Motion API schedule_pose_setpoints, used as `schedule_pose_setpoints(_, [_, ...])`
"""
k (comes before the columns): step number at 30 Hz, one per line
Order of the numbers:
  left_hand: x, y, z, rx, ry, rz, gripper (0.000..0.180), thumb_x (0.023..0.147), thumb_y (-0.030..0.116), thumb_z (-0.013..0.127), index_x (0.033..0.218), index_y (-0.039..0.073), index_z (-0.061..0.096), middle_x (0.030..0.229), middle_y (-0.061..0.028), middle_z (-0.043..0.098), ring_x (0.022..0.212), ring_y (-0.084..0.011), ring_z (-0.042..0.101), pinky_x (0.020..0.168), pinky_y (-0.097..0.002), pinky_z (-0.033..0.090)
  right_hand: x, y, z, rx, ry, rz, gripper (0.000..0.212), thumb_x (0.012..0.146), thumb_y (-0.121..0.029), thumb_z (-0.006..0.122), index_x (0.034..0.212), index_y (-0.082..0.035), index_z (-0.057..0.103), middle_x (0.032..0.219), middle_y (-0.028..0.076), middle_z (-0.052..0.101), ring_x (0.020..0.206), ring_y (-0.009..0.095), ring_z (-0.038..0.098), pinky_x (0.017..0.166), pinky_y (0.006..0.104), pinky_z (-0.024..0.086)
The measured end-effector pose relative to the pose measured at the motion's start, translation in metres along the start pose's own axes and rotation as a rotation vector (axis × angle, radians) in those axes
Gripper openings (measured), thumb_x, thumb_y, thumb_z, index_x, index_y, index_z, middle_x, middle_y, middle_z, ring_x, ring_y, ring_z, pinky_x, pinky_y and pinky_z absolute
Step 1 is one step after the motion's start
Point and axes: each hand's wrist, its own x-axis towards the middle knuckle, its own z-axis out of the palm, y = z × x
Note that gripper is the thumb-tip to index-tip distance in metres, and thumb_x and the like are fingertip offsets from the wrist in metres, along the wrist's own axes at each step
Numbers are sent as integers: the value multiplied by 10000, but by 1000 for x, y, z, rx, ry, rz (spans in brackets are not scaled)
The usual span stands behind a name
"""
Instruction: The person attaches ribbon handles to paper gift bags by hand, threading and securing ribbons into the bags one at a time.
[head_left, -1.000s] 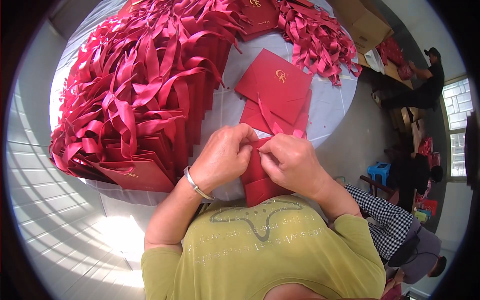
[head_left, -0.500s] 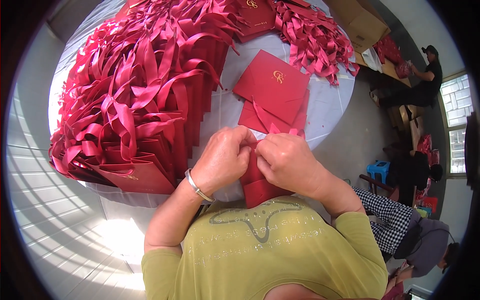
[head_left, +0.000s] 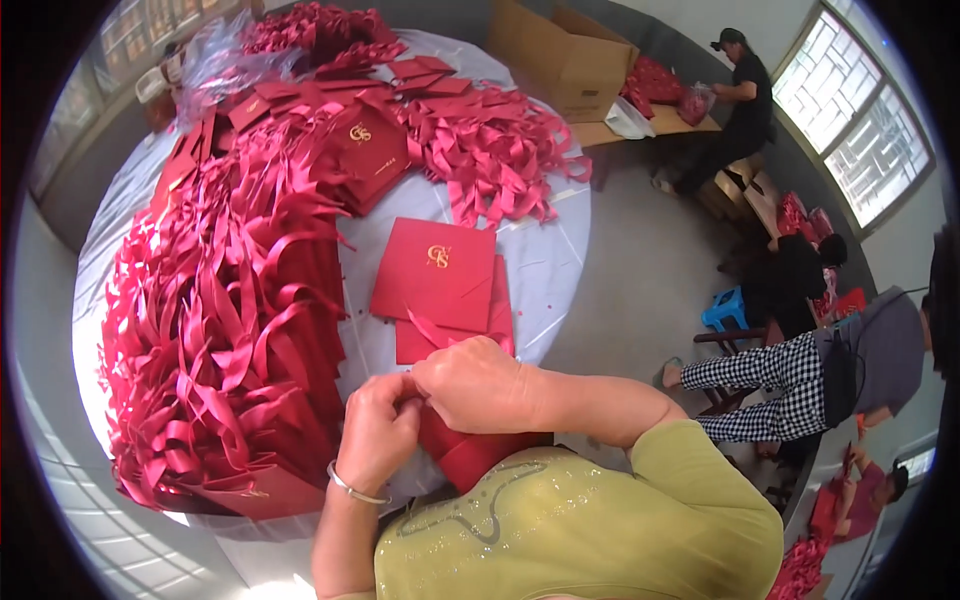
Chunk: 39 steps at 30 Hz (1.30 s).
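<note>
A red paper gift bag (head_left: 472,455) lies close against my body at the table's near edge, partly covered by my hands. My left hand (head_left: 376,425), with a silver bangle at its wrist, is closed in a pinch at the bag's upper left corner. Curled over the bag's upper edge, my right hand (head_left: 475,385) meets the left fingertips. Whatever ribbon may sit between the fingers is hidden. Just beyond lies a flat red bag (head_left: 435,275) with a gold emblem, on top of another red bag (head_left: 503,300). A pink ribbon end (head_left: 428,328) shows beside my right hand.
Rows of red bags with ribbon handles (head_left: 225,350) fill the table's left side. More ribbons (head_left: 495,150) and a bag stack (head_left: 368,150) lie farther back. A cardboard box (head_left: 560,65), a blue stool (head_left: 725,310) and several people (head_left: 745,100) are to the right.
The view has swung, showing more of the room. My right hand has shifted leftward over the bag toward my left hand, and their fingertips now meet at its upper left corner.
</note>
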Motion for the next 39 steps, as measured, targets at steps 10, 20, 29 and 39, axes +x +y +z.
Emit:
schedule_pose_setpoints(10, [-2, 10, 10, 15, 82, 68, 208, 773, -18, 651, 981, -13, 655, 874, -165, 720, 834, -314, 698, 781, -407, 542, -14, 27, 7, 215, 256, -120, 165, 731, -124, 761, 820, -30, 660, 835, 150, 667, 858, 357, 672, 739, 472, 529])
schedule_pose_setpoints(20, [-10, 19, 14, 155, 104, 218, 323, 741, 51, 778, 1001, 4, 592, 846, -116, 708, 872, -331, 667, 798, -421, 516, 14, 45, -41, 560, -377, -95, 132, 851, -124, 653, 882, 3, 639, 785, 120, 667, 703, 230, 646, 636, 377, 498])
schedule_pose_setpoints(29, [-20, 26, 16, 379, 218, 348, 375, 678, 72, 802, 972, 41, 570, 836, -80, 697, 832, -307, 626, 785, -423, 454, 40, 41, -37, 628, -739, 218, 173, 790, -57, 693, 946, 0, 641, 771, 67, 650, 631, 151, 620, 561, 311, 485])
schedule_pose_setpoints(39, [-14, 24, 22, 441, 210, 426, 283, 730, 84, 747, 961, 31, 592, 792, -159, 586, 778, -379, 577, 726, -474, 467, 38, 53, -31, 834, -755, 488, 205, 756, -84, 777, 935, -48, 683, 757, 11, 639, 641, 100, 577, 547, 259, 452])
